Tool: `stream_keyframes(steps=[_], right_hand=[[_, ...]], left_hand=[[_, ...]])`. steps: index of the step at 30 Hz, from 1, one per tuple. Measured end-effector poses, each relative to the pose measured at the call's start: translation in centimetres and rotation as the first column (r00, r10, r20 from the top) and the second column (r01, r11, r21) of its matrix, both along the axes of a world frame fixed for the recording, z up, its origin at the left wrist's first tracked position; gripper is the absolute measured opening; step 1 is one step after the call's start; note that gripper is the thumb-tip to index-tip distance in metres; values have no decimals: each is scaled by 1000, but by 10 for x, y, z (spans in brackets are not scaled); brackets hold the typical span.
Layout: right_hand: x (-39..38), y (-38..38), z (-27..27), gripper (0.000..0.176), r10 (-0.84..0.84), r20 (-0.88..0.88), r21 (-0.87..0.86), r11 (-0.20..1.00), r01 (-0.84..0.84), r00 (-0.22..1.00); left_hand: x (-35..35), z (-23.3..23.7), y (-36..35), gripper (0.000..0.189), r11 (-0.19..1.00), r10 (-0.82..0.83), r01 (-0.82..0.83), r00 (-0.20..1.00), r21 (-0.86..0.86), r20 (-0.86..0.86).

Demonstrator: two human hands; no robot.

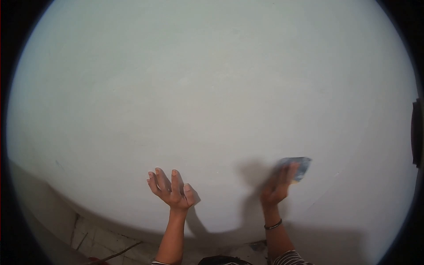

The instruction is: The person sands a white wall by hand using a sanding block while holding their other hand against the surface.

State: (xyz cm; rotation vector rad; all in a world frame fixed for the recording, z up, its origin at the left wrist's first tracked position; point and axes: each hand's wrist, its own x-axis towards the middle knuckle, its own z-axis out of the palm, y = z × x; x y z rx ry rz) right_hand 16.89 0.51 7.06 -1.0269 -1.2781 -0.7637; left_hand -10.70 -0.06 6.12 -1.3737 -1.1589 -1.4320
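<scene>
My left hand [172, 190] is open on the pale wall [212, 101], with the fingers spread and pointing up. To its right, my right hand [277, 187] presses a grey-blue sheet of sandpaper [301, 168] to the same wall. The sheet is whitish in patches, sticks out past the fingertips, and shows a small yellow spot at its lower edge. Hand and sheet are slightly blurred. A dark bracelet [273, 225] circles the right wrist, and a striped sleeve [289, 258] covers the forearm below.
The wall fills most of the view and has faint marks. Floor tiles [99, 240] show at the lower left, where a thin stick [121, 252] lies. A dark object [417, 132] stands at the right edge. Shadows of both arms fall on the wall.
</scene>
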Motion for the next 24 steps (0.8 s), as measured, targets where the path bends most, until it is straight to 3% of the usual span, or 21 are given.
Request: stream_keyframes(steps=[3,6,9,12,15,18,19,21,24], right_hand=[[-14,-14,-29,37,336,439,-201,941,-273,833],[10,-3,-34,37,306,398,-162,951,-262,865],[25,5,-4,37,-15,-17,-25,1000,15,1000],[5,2,2,37,-1,-88,-22,1000,-1,996],[-6,-14,-32,37,289,306,-187,952,-240,907],[19,-6,-38,38,233,380,-189,967,-171,895],[30,-1,-26,38,112,287,-105,991,-85,951],[39,6,3,39,-17,-159,32,999,23,987],[33,9,6,39,-125,-143,54,989,134,982]], left_hand=[[-1,-1,0,53,1000,0,0,1000,0,-4],[-3,-4,2,53,1000,4,-4,1000,-13,-6],[-3,-5,1,53,1000,8,-8,1000,-15,1],[-2,-4,1,53,1000,4,-3,1000,-12,5],[-2,-4,1,53,1000,1,-1,1000,-16,-3],[-3,-4,2,54,1000,9,-9,1000,-13,-7],[-3,-4,2,54,1000,9,-10,1000,-12,-9],[-4,-4,1,54,1000,13,-13,1000,-17,-7],[-1,-2,1,54,1000,-1,1,1000,-1,-4]])
